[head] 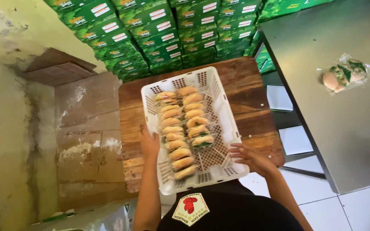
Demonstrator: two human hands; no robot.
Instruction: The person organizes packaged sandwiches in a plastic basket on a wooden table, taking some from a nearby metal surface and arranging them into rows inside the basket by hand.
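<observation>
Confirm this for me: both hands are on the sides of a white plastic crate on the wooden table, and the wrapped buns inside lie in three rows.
Not quite. The head view shows the left hand and right hand on the sides of the white plastic crate on the wooden table, but the wrapped buns lie in two rows, not three: a longer left row and a shorter right one.

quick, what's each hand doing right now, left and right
Left hand: gripping the left rim of the white crate of wrapped buns.
Right hand: fingers spread on the crate's right rim.
</observation>
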